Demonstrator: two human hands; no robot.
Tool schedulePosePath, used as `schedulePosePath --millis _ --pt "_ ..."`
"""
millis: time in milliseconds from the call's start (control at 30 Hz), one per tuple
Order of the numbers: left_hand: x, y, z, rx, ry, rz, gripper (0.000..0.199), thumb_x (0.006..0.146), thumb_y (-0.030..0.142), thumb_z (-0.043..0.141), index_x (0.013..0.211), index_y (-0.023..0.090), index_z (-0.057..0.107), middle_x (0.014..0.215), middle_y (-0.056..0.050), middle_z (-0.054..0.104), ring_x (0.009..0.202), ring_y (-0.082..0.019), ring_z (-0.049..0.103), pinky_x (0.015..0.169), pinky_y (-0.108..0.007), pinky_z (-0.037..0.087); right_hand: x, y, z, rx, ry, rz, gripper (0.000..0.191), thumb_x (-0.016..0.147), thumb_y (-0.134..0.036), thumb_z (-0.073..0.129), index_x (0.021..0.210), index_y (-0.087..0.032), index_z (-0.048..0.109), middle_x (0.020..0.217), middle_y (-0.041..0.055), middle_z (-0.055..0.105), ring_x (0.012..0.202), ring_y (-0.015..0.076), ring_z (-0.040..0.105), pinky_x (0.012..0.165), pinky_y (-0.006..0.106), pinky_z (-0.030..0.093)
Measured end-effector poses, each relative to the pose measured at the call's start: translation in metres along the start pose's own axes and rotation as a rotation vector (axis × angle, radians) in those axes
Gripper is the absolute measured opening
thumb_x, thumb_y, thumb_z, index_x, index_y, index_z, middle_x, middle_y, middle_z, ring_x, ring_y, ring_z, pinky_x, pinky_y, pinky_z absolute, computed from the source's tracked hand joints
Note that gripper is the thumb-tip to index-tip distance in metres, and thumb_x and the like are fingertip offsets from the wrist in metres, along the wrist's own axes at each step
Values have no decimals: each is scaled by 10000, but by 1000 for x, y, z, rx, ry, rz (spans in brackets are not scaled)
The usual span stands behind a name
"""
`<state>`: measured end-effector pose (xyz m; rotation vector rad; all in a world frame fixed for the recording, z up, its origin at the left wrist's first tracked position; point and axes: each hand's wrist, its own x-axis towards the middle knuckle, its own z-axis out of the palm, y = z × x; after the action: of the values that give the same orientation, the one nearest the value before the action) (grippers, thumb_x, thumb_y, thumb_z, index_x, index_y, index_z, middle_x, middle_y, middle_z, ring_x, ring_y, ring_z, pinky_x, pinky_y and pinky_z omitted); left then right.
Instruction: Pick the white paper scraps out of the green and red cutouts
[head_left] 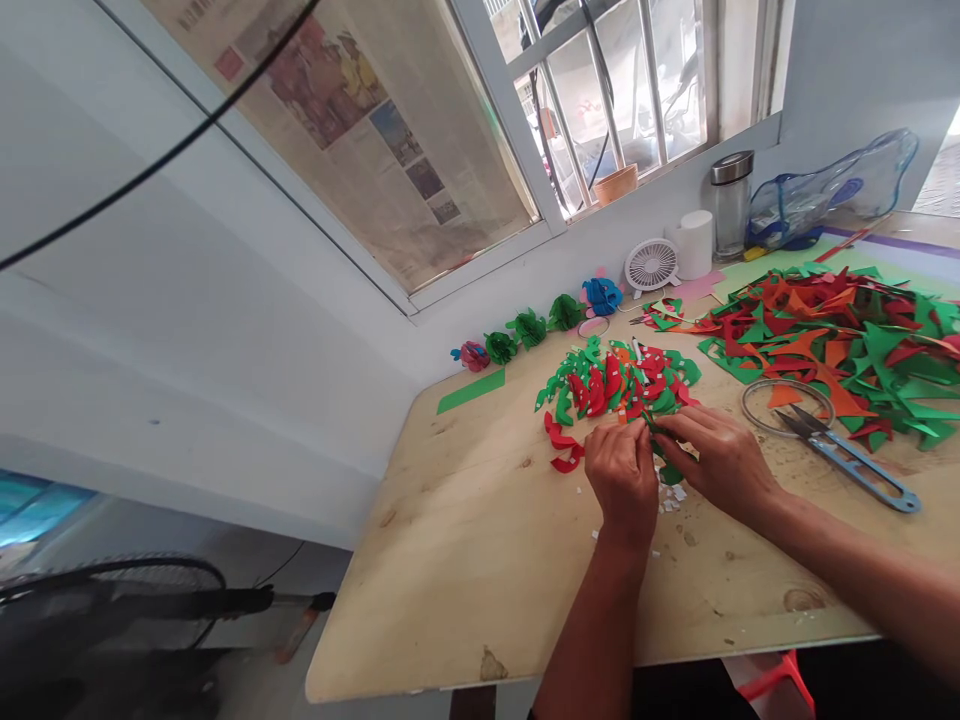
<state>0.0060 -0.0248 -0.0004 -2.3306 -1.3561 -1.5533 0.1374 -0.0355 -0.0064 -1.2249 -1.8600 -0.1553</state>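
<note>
My left hand (621, 472) and my right hand (712, 455) come together over the wooden table. Between their fingertips is a green paper cut-out (670, 468), partly hidden by the fingers. Right behind the hands lies a heap of red and green curved paper pieces (596, 385), many bearing small white squares. Two red paper pieces (564, 445) lie left of my left hand. Small white bits (671, 498) are scattered below my fingers. To the right of my right hand rest blue-handled thread snips (847, 455), their blades over a ring-shaped roll of tape (750, 408).
A large pile of red, orange and green paper scraps (840, 340) covers the table's right side. Folded paper figures (529, 327) line the wall. A small white fan (651, 266), a white cylinder (695, 244) and a glass bottle (730, 210) stand at the back.
</note>
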Motion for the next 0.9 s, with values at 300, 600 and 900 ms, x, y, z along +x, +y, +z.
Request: schedulePosePath --millis 300,600,900 --pt "-1 1 1 16 1 11 161 865 150 494 881 135 653 809 -74 693 792 -178 593 744 -318 455 -1 -1 1 145 -41 126 173 876 -228 492 889 -152 647 798 82 689 720 203 634 684 326 482" --pt "-1 0 2 -53 14 -65 150 849 153 501 857 151 650 796 -65 687 793 -175 598 755 -323 473 -1 -2 1 242 -94 250 187 852 -254 495 866 -158 655 749 62 678 671 188 627 644 313 483" --pt "0 -1 2 -282 -12 -339 126 828 199 530 836 166 651 845 -61 677 824 -164 629 779 -297 499 1 -1 2 361 -133 371 182 819 -288 519 844 -172 656 716 43 688 613 159 617 580 276 484"
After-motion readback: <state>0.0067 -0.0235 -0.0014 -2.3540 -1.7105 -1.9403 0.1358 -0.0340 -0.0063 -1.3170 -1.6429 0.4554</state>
